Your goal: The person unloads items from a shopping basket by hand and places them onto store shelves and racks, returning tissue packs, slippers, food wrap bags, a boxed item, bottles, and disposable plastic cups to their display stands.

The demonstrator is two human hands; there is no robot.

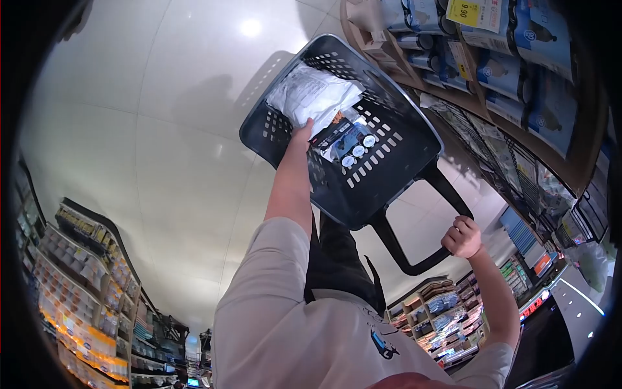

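A dark shopping basket (382, 188) with slotted walls hangs tilted in front of me, its open top towards me. My right hand (462, 238) is closed around the basket handle (396, 249), at the right. Inside the basket, my left hand (304, 131) grips the lower edge of a crinkled white plastic bag (314, 92). The thumb shows on the near side, while the other fingers are hidden. Just right of that hand, a dark and blue package (353, 141) with round white marks lies against the basket's slotted bottom.
Shelves at the upper right hold light-blue packs (499, 71) under a yellow price tag (464, 11). Below them stands a wire rack (528, 175). A stocked shelf (84, 279) is at the lower left, another (434, 311) at the lower right. Pale floor tiles (129, 129) spread out left of the basket.
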